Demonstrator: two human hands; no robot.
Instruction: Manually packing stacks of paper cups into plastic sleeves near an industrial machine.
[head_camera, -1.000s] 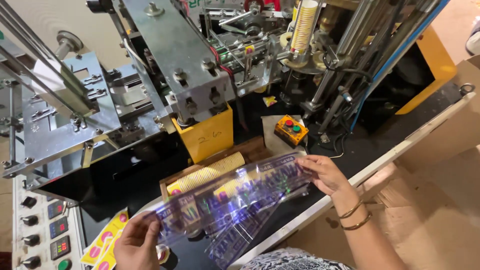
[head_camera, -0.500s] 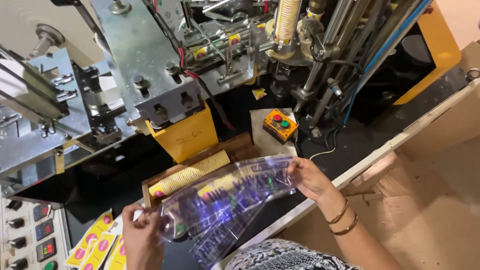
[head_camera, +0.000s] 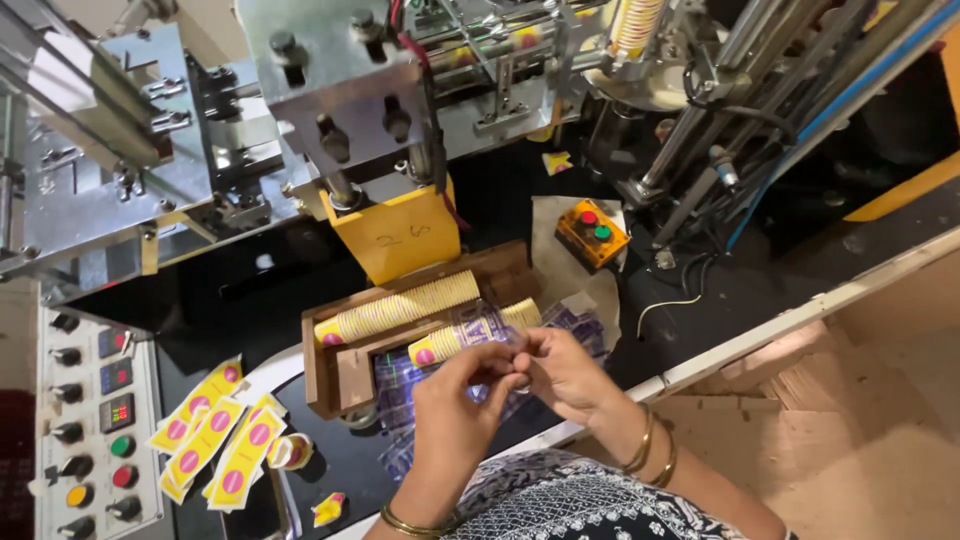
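The big steel machine (head_camera: 330, 110) filled the far side, with a wooden tray (head_camera: 345, 365) of yellow stacked cups (head_camera: 400, 308) lying nearer. Near the middle, the left hand (head_camera: 455, 405) and right hand (head_camera: 565, 375) met, both pinching the clear plastic sleeve (head_camera: 470, 335) just over the tray's right end.
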